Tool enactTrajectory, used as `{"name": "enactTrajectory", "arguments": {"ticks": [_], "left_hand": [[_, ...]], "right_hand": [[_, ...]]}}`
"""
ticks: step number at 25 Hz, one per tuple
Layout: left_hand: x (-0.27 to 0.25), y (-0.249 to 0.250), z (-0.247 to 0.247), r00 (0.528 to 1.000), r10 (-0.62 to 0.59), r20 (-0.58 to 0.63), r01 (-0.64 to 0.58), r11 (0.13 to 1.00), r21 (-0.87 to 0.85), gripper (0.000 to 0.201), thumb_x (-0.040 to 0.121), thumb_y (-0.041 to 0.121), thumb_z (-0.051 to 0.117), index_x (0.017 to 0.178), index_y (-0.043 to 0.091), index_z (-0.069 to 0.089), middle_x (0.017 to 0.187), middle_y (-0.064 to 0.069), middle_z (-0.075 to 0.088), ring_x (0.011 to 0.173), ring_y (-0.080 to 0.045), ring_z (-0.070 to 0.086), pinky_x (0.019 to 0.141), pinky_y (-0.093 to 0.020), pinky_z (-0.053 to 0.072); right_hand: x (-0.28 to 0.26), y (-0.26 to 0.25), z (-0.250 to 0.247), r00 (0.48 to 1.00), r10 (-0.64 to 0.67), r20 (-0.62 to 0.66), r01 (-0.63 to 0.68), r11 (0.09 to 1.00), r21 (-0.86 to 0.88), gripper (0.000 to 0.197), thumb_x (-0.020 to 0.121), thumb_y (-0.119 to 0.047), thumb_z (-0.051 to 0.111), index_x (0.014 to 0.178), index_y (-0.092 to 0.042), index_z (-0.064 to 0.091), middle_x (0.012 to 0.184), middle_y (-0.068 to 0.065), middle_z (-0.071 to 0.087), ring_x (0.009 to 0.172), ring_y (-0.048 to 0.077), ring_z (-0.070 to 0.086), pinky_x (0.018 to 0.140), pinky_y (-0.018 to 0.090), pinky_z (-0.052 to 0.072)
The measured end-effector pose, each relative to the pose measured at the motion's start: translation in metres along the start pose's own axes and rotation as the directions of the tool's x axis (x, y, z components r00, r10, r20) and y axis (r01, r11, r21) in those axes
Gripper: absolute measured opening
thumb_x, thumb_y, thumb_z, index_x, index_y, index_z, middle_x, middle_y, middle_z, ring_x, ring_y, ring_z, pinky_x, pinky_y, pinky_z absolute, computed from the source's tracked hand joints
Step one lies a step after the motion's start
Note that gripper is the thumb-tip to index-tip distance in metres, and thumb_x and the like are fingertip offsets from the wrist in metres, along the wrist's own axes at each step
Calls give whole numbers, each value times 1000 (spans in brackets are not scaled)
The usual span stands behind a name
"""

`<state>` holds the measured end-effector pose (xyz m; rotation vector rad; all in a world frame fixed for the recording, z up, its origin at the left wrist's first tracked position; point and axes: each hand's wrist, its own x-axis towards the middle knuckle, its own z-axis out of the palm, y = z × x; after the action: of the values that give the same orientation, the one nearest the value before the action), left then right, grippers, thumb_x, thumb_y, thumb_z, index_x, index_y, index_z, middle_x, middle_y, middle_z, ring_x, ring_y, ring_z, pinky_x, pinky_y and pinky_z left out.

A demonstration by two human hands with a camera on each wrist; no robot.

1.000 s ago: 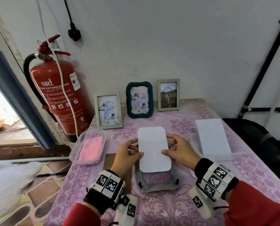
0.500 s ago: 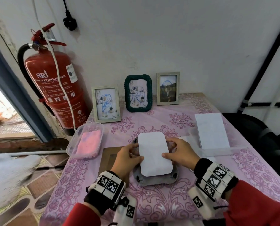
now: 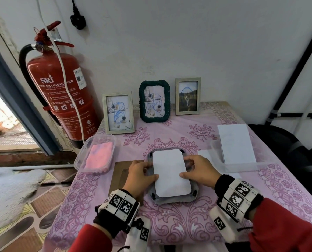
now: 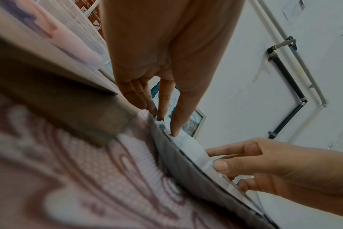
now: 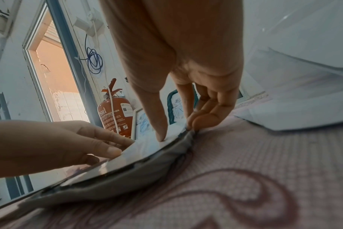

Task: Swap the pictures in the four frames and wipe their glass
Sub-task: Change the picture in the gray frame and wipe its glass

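I see a surface (image 3: 197, 231) covered with a pink floral cloth, pushed against a white wall. A red extinguisher (image 3: 60, 95) stands at the left by a blue door edge, with a tiled floor below. Three frames stand upright along the wall: a pale one (image 3: 118, 112), a dark green one (image 3: 154, 101) and a second pale one (image 3: 188, 96), each showing a picture with blue scribble on it. A clear tub (image 3: 95, 155) with a pink cloth in it sits left of centre, a brown board (image 3: 121, 177) lies flat beside my left hand (image 3: 139, 176), and white sheets (image 3: 236, 144) lie on the right.

The grey frame (image 3: 171, 199) lies face down in the near middle, its long axis running away from me toward the wall. On it lies a white card (image 3: 170, 173) with rounded corners, blank side up, lined up the same way and a little smaller than the frame.

My left hand has its thumb on the card's left edge, the fingers down at the frame's rim. My right hand (image 3: 199, 170) mirrors it on the right edge, thumb on top. From the wrist views I think both hands pinch card and frame together, though the blur makes that uncertain.
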<state>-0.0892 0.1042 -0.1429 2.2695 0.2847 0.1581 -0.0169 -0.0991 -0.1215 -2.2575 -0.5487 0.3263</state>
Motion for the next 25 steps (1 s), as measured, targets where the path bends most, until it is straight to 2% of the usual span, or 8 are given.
{"name": "enactTrajectory", "arguments": {"ticks": [3,5,10,12,14,16,22,25], "left_hand": [[1,-2,1,999,-45,7,45,999,-3,57,77,18,74,130,12,54,105,-4,42,113,-26,45,103,-37,39],[2,-1,2,999,-53,13,53,999,-7,58,77,19,73,131,12,53,105,-4,41,113,-25,45,104,-36,38],[3,-2,2,998,-52,24,52,999,-9,59,78,18,72,133,12,51,105,-4,40,112,-24,43,105,-34,37],[3,-2,2,998,-51,33,51,999,-11,59,78,18,72,133,12,51,110,-7,41,113,-24,42,105,-33,36],[4,-2,3,998,-43,37,43,999,-5,58,79,18,71,133,12,51,109,-6,40,114,-24,41,106,-32,35],[5,-2,3,999,-39,36,39,999,-1,57,80,17,70,133,12,51,106,-4,38,113,-24,42,106,-32,35],[6,-2,3,998,-44,35,43,999,8,56,80,17,70,132,11,51,106,-3,37,113,-22,43,106,-29,35],[5,-4,2,999,-35,39,35,999,-2,55,80,17,70,132,12,52,108,-4,37,109,-20,44,100,-21,35]], "right_hand": [[1,0,2,999,-10,34,10,1000,7,37,73,-7,73,109,-13,69,97,-1,71,76,2,58,59,0,40],[1,0,2,999,-13,38,13,1000,12,36,73,-6,72,108,-12,70,96,-1,71,74,0,58,59,0,41],[1,3,3,999,-21,28,21,1000,-14,35,73,-10,73,108,-13,70,99,2,73,78,6,59,60,2,40],[1,3,3,999,-25,30,25,1000,-6,36,73,-9,73,109,-14,70,98,1,72,74,2,58,59,1,40],[1,3,2,999,-27,34,27,1000,-7,37,73,-9,74,109,-14,70,92,-2,70,65,-5,53,58,-1,38],[1,3,1,999,-24,33,24,1000,-10,37,72,-10,74,108,-15,70,85,-7,66,59,-6,50,57,-1,38],[-1,3,-1,998,-45,42,45,999,-8,36,72,-10,76,107,-14,71,77,-12,62,54,-12,51,56,1,38],[-1,2,-2,998,-56,43,56,998,-11,37,72,-10,76,108,-15,71,74,-14,59,54,-13,51,56,1,38]]}}
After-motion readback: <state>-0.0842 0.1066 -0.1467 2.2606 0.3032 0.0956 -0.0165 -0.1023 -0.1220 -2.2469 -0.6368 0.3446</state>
